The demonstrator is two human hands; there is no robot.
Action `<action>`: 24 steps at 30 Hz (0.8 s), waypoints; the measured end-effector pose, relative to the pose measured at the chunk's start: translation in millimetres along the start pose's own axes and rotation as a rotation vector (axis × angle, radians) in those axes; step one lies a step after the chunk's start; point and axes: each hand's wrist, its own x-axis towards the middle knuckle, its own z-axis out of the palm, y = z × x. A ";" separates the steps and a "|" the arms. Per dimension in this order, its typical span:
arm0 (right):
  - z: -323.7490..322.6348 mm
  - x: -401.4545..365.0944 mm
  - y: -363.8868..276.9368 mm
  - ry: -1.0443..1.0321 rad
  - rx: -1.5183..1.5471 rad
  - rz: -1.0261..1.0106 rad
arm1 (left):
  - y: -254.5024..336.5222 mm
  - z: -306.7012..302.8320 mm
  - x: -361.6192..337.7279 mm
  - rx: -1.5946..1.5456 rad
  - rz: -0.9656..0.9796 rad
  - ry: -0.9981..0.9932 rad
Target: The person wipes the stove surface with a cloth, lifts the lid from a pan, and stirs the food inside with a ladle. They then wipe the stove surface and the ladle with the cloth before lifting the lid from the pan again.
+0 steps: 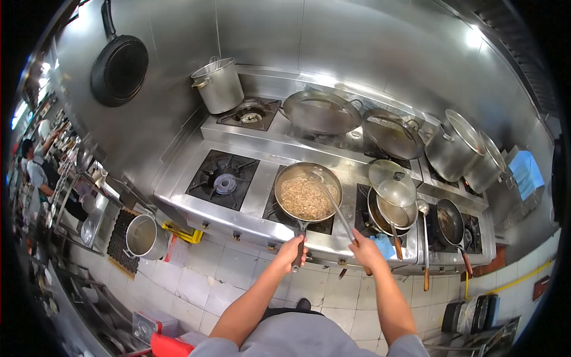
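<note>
On a front burner sits a round frying pan (279,202) full of brown, chopped or minced food (307,198). My left hand (289,253) is closed around the pan's dark handle, at the stove's front edge. My right hand (365,251) grips a long metal ladle (339,213) with a wooden handle end. The ladle slants down to the left into the pan; its head lies at the far side, partly sunk in the food, so its exact shape is hard to make out. A light blue cloth (382,245) lies just right of my right hand.
Right of the pan stand a pot with a glass lid (392,183), another ladle (423,207) and a small black pan (447,221). Wide pans (321,113) and tall pots (453,146) line the back. A bare burner (225,183) is at left. A person (44,172) stands far left.
</note>
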 end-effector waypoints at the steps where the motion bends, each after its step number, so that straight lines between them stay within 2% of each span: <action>1: 5.8 2.1 -4.0 -0.004 -0.008 -0.004 | -1.2 -1.0 2.0 -0.009 0.003 0.000; 5: -2.2 -13.1 -25.5 -0.139 -0.023 -0.051 | -2.6 -2.5 7.1 0.004 0.020 0.002; 7: -23.9 -31.9 -12.8 -0.134 -0.235 -0.203 | -2.4 -2.8 7.1 0.012 0.021 0.005; 9: -64.2 -55.4 -24.2 -0.106 -0.473 -0.137 | -2.1 -2.8 6.9 0.005 0.020 -0.009; 13: -81.7 -67.4 -12.2 -0.108 -0.535 -0.114 | -2.3 0.5 4.5 -0.001 0.022 0.016; 16: -39.1 -59.0 -6.4 0.008 -0.357 -0.042 | -8.3 -0.5 6.9 -0.015 0.009 0.003; 20: 31.5 -55.2 -3.0 0.072 -0.298 0.079 | -9.9 -2.0 8.2 0.011 0.017 0.004; 22: 53.0 -63.5 -7.3 -0.025 0.118 0.107 | -6.5 -0.4 8.9 0.023 0.017 0.010; 23: 50.8 -66.9 -4.3 -0.022 0.120 0.109 | -5.4 -0.8 8.3 0.016 0.002 0.004; 24: 36.2 -75.8 -19.3 -0.156 0.464 0.233 | -4.8 -2.3 6.9 0.011 -0.014 -0.001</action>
